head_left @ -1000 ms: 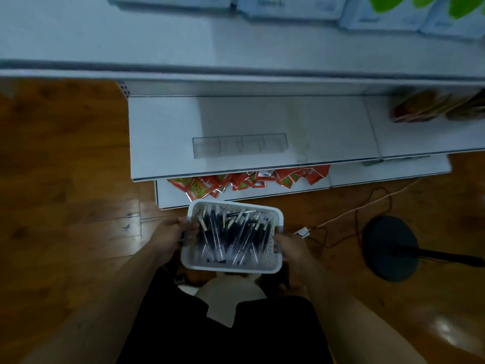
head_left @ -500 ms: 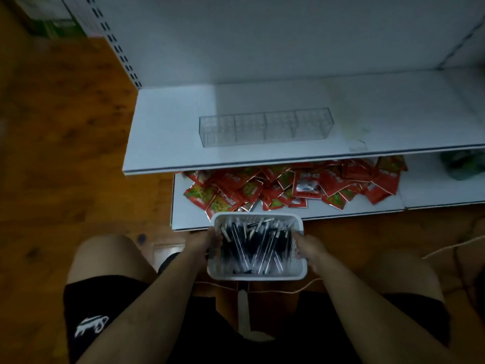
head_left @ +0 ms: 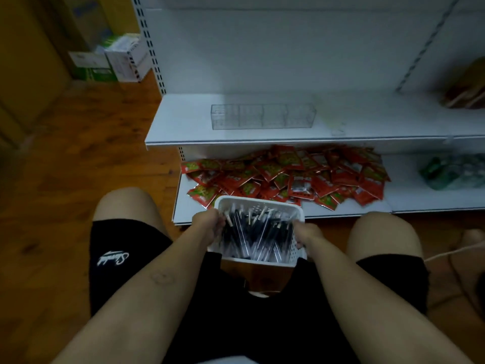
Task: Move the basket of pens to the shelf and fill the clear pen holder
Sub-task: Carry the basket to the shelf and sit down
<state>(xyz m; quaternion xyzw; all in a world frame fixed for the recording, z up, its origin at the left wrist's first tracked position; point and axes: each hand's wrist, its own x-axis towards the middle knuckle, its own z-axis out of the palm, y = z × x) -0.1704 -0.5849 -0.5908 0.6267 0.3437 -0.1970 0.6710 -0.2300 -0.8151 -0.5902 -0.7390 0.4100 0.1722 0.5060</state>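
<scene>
We have sunk into a crouch, bringing the shelf (head_left: 183,127) closer ahead. Our left hand (head_left: 208,224) and right hand (head_left: 307,232) each grip a side of the basket (head_left: 262,204) of pens (head_left: 249,232), held below the shelf's front edge; the clear pen holder (head_left: 262,116) waits on the shelf, seemingly empty.

The person wears loose black fabric shorts (head_left: 131,240) with a white cursive script logo (head_left: 112,258) printed on the left leg, toward 8 o'clock in the view. The hem on the right leg, toward 4 o'clock, looks slightly uneven. The left knee (head_left: 126,203) and right knee (head_left: 380,232) are bare, as are the left forearm (head_left: 136,298) and right forearm (head_left: 354,285). A faint ring-shaped mark (head_left: 160,276) shows on the left forearm. The left grip (head_left: 207,224) and right grip (head_left: 307,233) are bare hands. Dark cloth (head_left: 249,324) fills 6 o'clock, too dim to tell shirt from shorts
</scene>
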